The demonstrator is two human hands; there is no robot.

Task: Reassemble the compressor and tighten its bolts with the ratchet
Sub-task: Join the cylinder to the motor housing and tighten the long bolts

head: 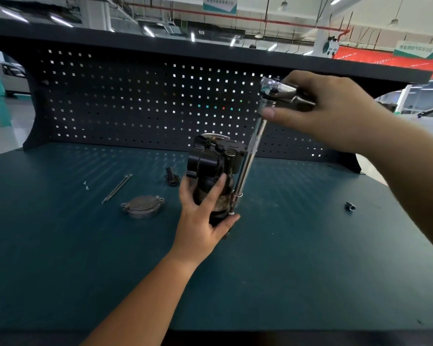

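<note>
Standing upright mid-surface on the bench [310,258], the compressor [214,168] is held low down by the left hand [205,218], fingers wrapped round it. The right hand [335,108] curls round the ratchet [280,92], its extension bar [248,166] running down beside the compressor. A round cover [142,206] and two long bolts [116,188] lie nearer the left edge.

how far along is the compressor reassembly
Done: the compressor stands upright, head on its body. In hand: the left hand grips it while the right hand holds the ratchet, its extension reaching down the body's side. Left: round cover, long bolts and small screws lie loose on the bench.
</note>
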